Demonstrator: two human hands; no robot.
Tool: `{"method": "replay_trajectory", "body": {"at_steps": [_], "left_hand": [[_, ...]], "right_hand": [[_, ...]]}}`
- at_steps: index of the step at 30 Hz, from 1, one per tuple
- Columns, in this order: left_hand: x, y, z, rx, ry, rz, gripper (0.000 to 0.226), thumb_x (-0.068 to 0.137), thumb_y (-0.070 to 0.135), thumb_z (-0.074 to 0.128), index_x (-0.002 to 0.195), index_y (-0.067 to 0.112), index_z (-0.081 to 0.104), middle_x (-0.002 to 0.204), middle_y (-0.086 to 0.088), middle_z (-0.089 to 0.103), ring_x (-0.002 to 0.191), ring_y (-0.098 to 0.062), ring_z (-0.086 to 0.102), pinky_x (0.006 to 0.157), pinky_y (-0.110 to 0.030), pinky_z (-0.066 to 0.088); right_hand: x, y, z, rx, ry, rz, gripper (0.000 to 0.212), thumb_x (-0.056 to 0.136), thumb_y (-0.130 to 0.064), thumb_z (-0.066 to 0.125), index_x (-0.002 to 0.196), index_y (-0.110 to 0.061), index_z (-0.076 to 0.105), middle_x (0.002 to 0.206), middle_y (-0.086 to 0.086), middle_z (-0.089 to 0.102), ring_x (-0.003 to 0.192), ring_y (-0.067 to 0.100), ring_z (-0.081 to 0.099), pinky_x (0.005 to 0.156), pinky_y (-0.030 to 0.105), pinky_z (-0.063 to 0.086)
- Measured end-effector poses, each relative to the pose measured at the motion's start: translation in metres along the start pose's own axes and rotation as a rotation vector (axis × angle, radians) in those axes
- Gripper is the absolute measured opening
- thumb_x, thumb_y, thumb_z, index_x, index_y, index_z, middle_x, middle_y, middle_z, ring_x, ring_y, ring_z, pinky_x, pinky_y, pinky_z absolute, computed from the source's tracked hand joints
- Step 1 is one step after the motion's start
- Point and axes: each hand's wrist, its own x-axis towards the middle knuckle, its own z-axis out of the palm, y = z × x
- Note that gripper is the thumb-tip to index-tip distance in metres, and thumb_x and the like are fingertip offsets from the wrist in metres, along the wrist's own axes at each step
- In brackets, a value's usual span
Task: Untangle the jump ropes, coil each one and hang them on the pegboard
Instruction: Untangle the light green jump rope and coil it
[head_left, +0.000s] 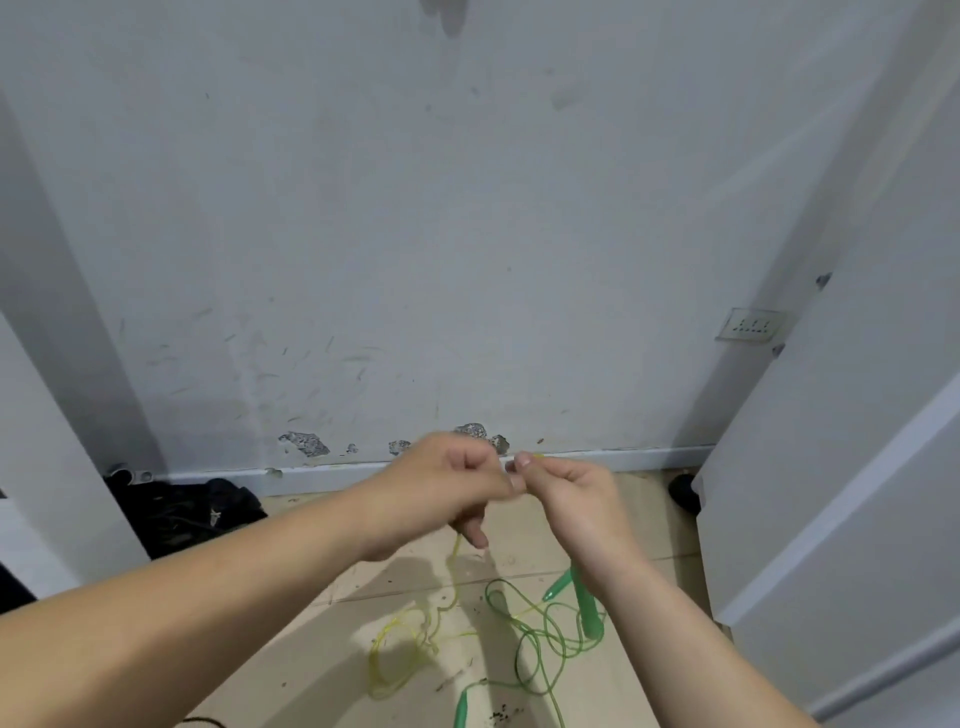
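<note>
Above the tan tiled floor (322, 670), close to the wall: the left hand (447, 488) and the right hand (566, 501) meet, their fingertips nearly touching.
Left grip: fingers curled and closed on the thin translucent yellow plastic jump rope (456, 564), which drops out from under the palm.
Right grip: thumb and forefinger pinched together where the hands meet. A short yellow bit shows just past the thumb, but the strand between the hands is too fine to trace.
Yellow rope: hangs straight down from the left grip and ends in loose loops on the floor, below and left of the hands.
Thin translucent green plastic jump rope (545, 634): lies in tangled loops on the floor under the right wrist, apart from both grips.
Green plastic handles: one (589, 608) just beside the right forearm, another (461, 706) at the lower edge.
Surroundings: scuffed grey wall (467, 234) with chipped paint, white baseboard (623, 460), black bundle (192, 514) at left, wall socket (750, 325) at right.
</note>
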Motion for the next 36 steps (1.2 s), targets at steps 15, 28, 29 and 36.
{"method": "replay_trajectory", "body": {"at_steps": [15,28,29,36], "left_hand": [[-0.018,-0.034,0.001,0.559,0.051,-0.217,0.033,0.105,0.039,0.048,0.094,0.021,0.073,0.054,0.009,0.052,0.046,-0.008,0.048,0.045,-0.019,0.037],[-0.008,0.007,-0.010,0.166,0.364,0.163,0.021,0.095,0.024,0.071,0.081,0.010,0.063,0.056,0.004,0.050,0.049,-0.012,0.041,0.048,-0.023,0.036],[-0.006,0.006,-0.017,0.173,0.451,0.196,0.022,0.095,0.025,0.071,0.083,0.009,0.063,0.059,0.001,0.047,0.051,-0.012,0.038,0.050,-0.021,0.034],[-0.004,-0.036,-0.032,0.502,0.334,-0.109,0.036,0.101,0.034,0.057,0.072,0.015,0.064,0.051,0.011,0.048,0.053,-0.012,0.043,0.054,-0.026,0.035]], "right_hand": [[-0.008,-0.016,0.027,0.560,-0.233,0.290,0.027,0.110,-0.028,0.038,0.096,-0.012,0.053,0.098,0.017,0.078,0.057,0.020,0.066,0.041,0.023,0.039],[-0.008,-0.008,0.015,-0.039,-0.129,0.113,0.032,0.103,-0.026,0.053,0.090,-0.003,0.072,0.073,0.012,0.073,0.068,0.012,0.061,0.074,0.031,0.037],[-0.010,-0.010,0.017,-0.032,-0.187,0.150,0.036,0.105,-0.029,0.048,0.090,-0.005,0.071,0.067,0.013,0.068,0.064,0.013,0.058,0.074,0.033,0.037],[-0.017,-0.022,0.030,0.509,-0.400,0.274,0.037,0.109,-0.031,0.037,0.079,-0.013,0.049,0.064,0.014,0.060,0.054,0.027,0.050,0.059,0.035,0.043]]}}
